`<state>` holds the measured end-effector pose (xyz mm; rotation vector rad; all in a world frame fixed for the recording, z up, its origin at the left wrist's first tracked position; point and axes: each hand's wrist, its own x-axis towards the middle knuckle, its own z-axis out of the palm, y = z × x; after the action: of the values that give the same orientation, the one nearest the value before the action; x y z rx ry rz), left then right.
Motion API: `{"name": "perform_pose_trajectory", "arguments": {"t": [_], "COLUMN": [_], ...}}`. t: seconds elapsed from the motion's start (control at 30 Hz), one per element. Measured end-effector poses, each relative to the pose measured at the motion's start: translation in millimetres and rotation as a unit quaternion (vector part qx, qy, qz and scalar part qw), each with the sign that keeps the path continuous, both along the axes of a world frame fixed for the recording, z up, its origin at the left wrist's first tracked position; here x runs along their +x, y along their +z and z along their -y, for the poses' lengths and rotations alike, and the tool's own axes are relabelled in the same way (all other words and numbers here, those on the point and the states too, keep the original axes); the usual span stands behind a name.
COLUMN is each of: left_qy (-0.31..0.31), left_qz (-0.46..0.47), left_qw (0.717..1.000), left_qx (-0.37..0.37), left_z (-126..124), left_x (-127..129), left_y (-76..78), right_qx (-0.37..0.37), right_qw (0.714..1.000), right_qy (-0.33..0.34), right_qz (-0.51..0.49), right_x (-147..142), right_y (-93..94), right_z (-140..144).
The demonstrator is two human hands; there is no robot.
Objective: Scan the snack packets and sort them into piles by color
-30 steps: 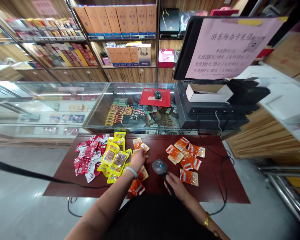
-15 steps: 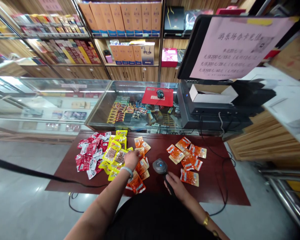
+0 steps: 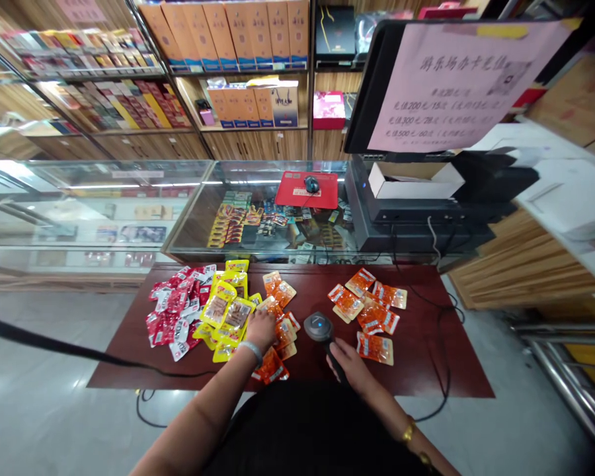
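Note:
My right hand (image 3: 348,360) is wrapped round the handle of a grey barcode scanner (image 3: 318,326), whose small blue light shows on its head. The fingers of my left hand (image 3: 262,329) are closed at the edge of an orange snack packet (image 3: 270,305) in the middle pile; the fingertips are partly hidden. Just left of that hand lie yellow snack packets (image 3: 217,308), overlapping one another. Farther left is a heap of red and white packets (image 3: 174,307). To the right of the scanner, several more orange packets (image 3: 375,348) lie spread on the dark red table (image 3: 307,380).
Behind the table stands a glass display counter (image 3: 186,228) with a red mouse pad (image 3: 292,190) and a mouse (image 3: 311,184) on it. A monitor backed with a pink notice (image 3: 456,86) rises at the right. Black cable (image 3: 446,357) runs over the table's right side.
My left hand has drawn slightly down within the orange pile, and a packet at its fingers has shifted left. The scanner stays in my right hand. The view has shifted a little.

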<state>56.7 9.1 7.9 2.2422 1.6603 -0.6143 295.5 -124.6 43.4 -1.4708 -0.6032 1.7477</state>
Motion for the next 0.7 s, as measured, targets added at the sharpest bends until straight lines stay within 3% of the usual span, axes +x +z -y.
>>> {"name": "perform_pose_trajectory", "arguments": {"t": [0.17, 0.3, 0.47, 0.7], "left_qy": [0.008, 0.047, 0.043, 0.077], "left_qz": [0.047, 0.035, 0.012, 0.030], "left_qw": [0.999, 0.997, 0.997, 0.994], "left_qx": [-0.011, 0.054, 0.055, 0.065], "left_z": [-7.1, -3.0, 9.0, 10.0], "left_x": [-2.8, 0.8, -1.0, -9.4], "left_y": [3.5, 9.0, 0.6, 0.3], "right_qx": [0.006, 0.006, -0.005, 0.001], "right_qw": [1.000, 1.000, 0.998, 1.000], "right_qy": [-0.003, -0.020, -0.057, -0.015], "right_qz": [-0.003, -0.011, -0.023, -0.008], "right_x": [0.7, 1.6, 2.3, 3.4], "right_y": [0.9, -4.7, -12.2, -2.2], "right_z": [-2.8, -1.4, 1.9, -2.2]}}
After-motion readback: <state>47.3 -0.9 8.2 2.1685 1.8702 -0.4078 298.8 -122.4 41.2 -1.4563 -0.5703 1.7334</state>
